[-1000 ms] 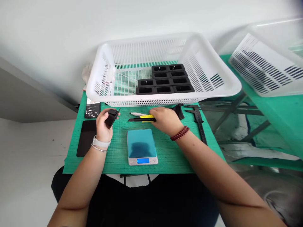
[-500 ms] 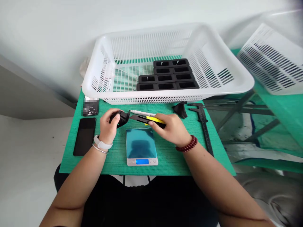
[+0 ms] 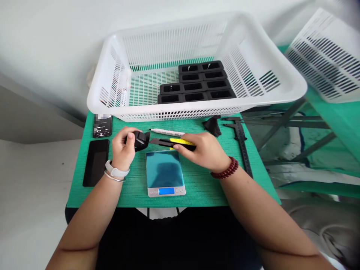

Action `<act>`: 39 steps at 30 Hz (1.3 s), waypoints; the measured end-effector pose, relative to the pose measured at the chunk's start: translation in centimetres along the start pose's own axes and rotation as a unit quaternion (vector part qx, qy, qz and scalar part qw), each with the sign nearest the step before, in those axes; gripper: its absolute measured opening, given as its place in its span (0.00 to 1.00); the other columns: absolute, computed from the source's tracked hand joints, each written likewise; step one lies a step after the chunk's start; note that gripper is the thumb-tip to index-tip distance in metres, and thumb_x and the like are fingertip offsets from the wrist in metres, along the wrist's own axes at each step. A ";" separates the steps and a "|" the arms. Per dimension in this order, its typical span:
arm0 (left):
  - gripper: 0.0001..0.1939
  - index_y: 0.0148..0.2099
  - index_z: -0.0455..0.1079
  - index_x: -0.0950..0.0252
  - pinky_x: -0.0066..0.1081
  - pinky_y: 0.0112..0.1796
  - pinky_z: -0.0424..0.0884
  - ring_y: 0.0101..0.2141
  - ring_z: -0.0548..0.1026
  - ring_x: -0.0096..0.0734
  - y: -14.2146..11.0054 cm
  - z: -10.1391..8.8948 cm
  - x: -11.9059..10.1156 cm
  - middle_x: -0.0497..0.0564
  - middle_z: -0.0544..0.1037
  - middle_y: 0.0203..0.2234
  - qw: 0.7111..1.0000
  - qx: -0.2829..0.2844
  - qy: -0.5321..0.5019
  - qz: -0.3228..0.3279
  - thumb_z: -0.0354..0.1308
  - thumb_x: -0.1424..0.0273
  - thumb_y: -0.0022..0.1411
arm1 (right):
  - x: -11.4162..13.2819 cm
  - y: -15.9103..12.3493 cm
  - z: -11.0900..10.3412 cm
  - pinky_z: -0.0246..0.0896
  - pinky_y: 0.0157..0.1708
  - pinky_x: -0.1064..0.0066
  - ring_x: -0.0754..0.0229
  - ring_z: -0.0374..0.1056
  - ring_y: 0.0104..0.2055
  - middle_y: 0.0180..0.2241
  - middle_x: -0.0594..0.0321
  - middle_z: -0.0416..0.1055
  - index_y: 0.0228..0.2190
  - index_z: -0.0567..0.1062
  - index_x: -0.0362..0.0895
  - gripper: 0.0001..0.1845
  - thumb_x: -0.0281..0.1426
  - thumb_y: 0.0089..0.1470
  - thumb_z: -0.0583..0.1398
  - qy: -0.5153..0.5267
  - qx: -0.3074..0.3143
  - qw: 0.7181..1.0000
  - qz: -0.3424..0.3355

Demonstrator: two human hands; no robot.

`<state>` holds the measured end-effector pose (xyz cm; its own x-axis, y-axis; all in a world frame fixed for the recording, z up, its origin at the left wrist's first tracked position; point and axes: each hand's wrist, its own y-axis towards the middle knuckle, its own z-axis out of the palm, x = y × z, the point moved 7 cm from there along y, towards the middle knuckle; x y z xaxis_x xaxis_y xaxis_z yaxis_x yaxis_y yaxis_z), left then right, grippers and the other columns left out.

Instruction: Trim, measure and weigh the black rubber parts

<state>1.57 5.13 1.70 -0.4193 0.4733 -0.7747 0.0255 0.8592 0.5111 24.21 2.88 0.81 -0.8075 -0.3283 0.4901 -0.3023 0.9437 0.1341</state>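
Observation:
My left hand is closed around a small black molded part, its thumb pressed on top; fingers cover much of the part. In my right hand is a yellow and black utility knife, blade out and pointing left. The blade tip lies very close to the part's right edge; whether they touch I cannot tell. Below the knife sits a digital scale with a lit blue display. A white marker lies just behind the knife. Right of it rests a crumpled black piece.
A large white basket at the back holds rows of black hollow blocks. A caliper lies on the right of the green table. Two phones, one lit and one dark, lie left. Another basket stands far right.
The view has shifted slightly. Both hands keep their holds; the knife blade now points more level, and a small gap shows between its tip and the black part.

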 end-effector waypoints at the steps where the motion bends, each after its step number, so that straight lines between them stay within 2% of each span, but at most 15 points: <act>1: 0.21 0.34 0.74 0.63 0.30 0.33 0.67 0.31 0.73 0.29 0.0 0.0 -0.1 0.50 0.76 0.27 1.000 0.001 -0.001 0.003 0.47 0.55 0.68 | 0.0 0.0 0.1 0.43 0.25 0.70 0.63 0.60 0.22 0.21 0.60 0.71 0.29 0.77 0.42 0.27 0.51 0.58 0.52 -0.003 0.005 1.000 -0.002; 6: 0.22 0.34 0.74 0.63 0.30 0.33 0.68 0.30 0.73 0.29 0.0 0.3 -0.3 0.50 0.76 0.28 1.000 0.013 -0.001 0.005 0.47 0.53 0.67 | -0.7 0.1 -0.4 0.43 0.25 0.70 0.63 0.59 0.22 0.22 0.60 0.71 0.32 0.78 0.42 0.27 0.50 0.59 0.51 -0.016 -0.017 0.999 0.031; 9: 0.23 0.34 0.74 0.63 0.30 0.33 0.68 0.30 0.73 0.30 0.0 0.2 -0.2 0.50 0.76 0.27 1.000 0.007 0.004 -0.001 0.47 0.52 0.67 | -0.3 0.1 -0.1 0.44 0.25 0.70 0.64 0.60 0.22 0.21 0.61 0.71 0.30 0.77 0.42 0.25 0.49 0.59 0.52 0.022 0.018 1.000 0.000; 12: 0.23 0.34 0.74 0.63 0.31 0.33 0.68 0.30 0.73 0.30 0.0 0.2 -0.2 0.51 0.76 0.27 1.000 0.012 0.000 -0.001 0.47 0.52 0.67 | 0.0 0.1 0.3 0.43 0.25 0.70 0.64 0.61 0.22 0.21 0.61 0.71 0.29 0.77 0.43 0.25 0.49 0.58 0.53 0.016 0.039 0.999 -0.014; 16: 0.22 0.34 0.74 0.63 0.31 0.33 0.68 0.30 0.73 0.31 0.0 0.4 -0.3 0.51 0.76 0.27 1.000 0.028 -0.014 0.002 0.48 0.52 0.66 | -0.6 0.1 -0.2 0.44 0.26 0.70 0.62 0.62 0.24 0.24 0.59 0.73 0.35 0.79 0.43 0.25 0.49 0.58 0.53 -0.021 -0.009 1.000 0.019; 22: 0.21 0.34 0.74 0.63 0.31 0.32 0.67 0.30 0.72 0.31 0.0 0.4 -0.6 0.51 0.75 0.27 0.999 0.022 -0.022 0.014 0.49 0.53 0.66 | -0.1 0.0 0.1 0.43 0.24 0.70 0.63 0.59 0.22 0.20 0.61 0.70 0.28 0.77 0.43 0.26 0.50 0.57 0.53 -0.008 0.015 1.000 -0.015; 27: 0.21 0.34 0.74 0.63 0.31 0.33 0.67 0.30 0.73 0.31 -0.1 0.4 -0.7 0.51 0.76 0.27 0.999 0.026 -0.021 0.023 0.49 0.53 0.66 | -0.6 0.0 -0.5 0.43 0.25 0.70 0.63 0.59 0.22 0.22 0.60 0.71 0.31 0.78 0.42 0.26 0.50 0.58 0.52 -0.025 -0.025 0.999 0.010; 32: 0.23 0.34 0.74 0.63 0.32 0.33 0.67 0.30 0.72 0.31 -0.1 0.3 -0.7 0.51 0.76 0.27 0.999 0.024 -0.020 0.015 0.48 0.51 0.66 | -0.2 0.0 0.0 0.43 0.24 0.70 0.64 0.59 0.22 0.20 0.61 0.70 0.27 0.76 0.43 0.26 0.50 0.58 0.52 -0.005 0.017 0.999 -0.029; 37: 0.23 0.33 0.74 0.62 0.32 0.32 0.67 0.30 0.72 0.31 -0.2 0.4 -0.9 0.51 0.76 0.27 0.999 0.031 -0.031 0.017 0.48 0.50 0.65 | -0.8 0.1 -0.8 0.42 0.24 0.70 0.64 0.57 0.21 0.20 0.61 0.69 0.27 0.76 0.42 0.29 0.52 0.59 0.50 -0.036 -0.038 0.999 0.005; 39: 0.23 0.33 0.74 0.62 0.31 0.32 0.67 0.30 0.72 0.31 -0.2 0.3 -0.9 0.51 0.75 0.27 0.999 0.026 -0.033 0.020 0.48 0.51 0.66 | -0.5 0.0 -0.7 0.43 0.24 0.70 0.65 0.57 0.21 0.20 0.62 0.69 0.26 0.75 0.42 0.28 0.52 0.58 0.50 -0.018 -0.026 0.999 -0.012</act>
<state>2.23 4.60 2.18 -0.3563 0.5172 -0.7782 0.0880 0.8477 0.5231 25.01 3.12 1.18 -0.8188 -0.3505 0.4546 -0.2954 0.9363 0.1899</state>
